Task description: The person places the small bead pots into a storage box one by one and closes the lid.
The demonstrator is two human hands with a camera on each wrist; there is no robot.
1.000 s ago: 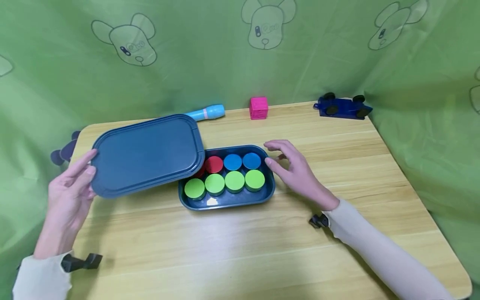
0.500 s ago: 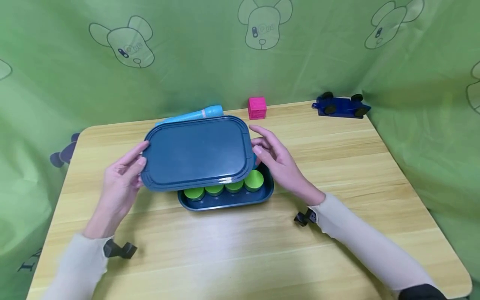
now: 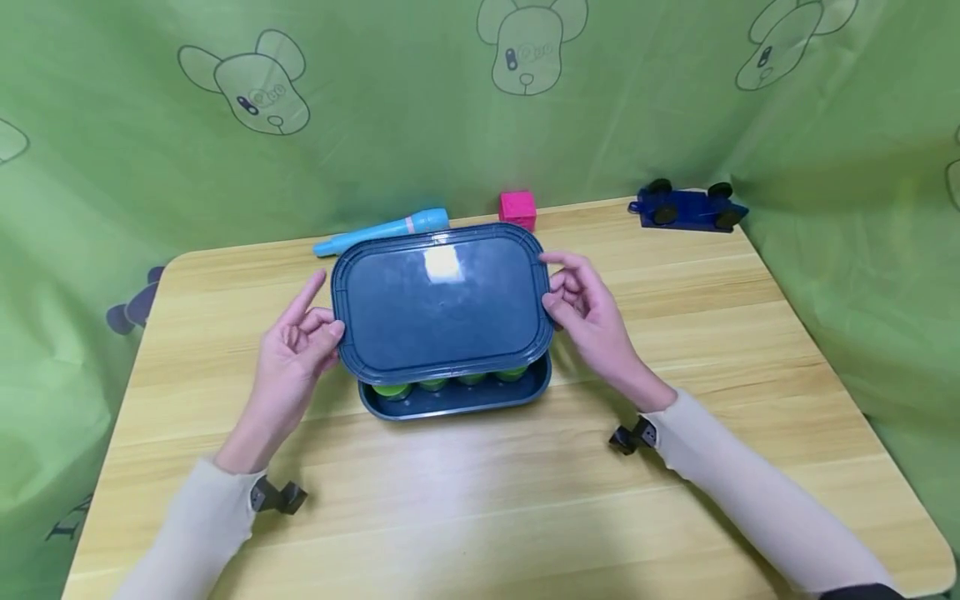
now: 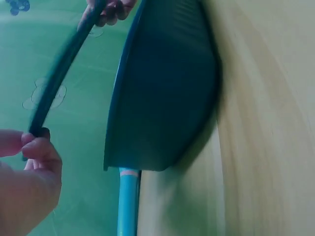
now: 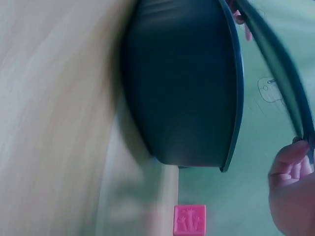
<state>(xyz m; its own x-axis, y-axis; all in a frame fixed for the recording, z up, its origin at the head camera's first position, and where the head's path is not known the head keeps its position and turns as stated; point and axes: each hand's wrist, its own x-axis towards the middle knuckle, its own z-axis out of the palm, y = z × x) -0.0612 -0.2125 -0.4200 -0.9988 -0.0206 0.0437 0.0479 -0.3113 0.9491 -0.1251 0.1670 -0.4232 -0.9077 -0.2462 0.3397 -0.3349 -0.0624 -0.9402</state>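
Observation:
A dark blue lid (image 3: 442, 308) is held above the dark blue box (image 3: 457, 407), tilted and apart from its rim, as both wrist views show. My left hand (image 3: 288, 358) pinches the lid's left end between thumb and fingers, the index finger pointing away. At the right end, my right hand (image 3: 592, 317) grips the lid's edge with thumb and fingers. Below the lid's near edge, the front row of green discs (image 3: 392, 391) shows inside the box; the red and blue ones behind are hidden by the lid.
Along the table's back edge lie a light blue toy microphone-like stick (image 3: 382, 232), a pink cube (image 3: 518, 208) partly behind the lid, and a dark blue toy car (image 3: 686, 208) on its side. A green curtain (image 3: 405, 108) borders the wooden table (image 3: 465, 500).
The left hand has carried the lid rightward over the box, covering the red and blue discs. My right hand has taken hold of its right end. The box has stayed put.

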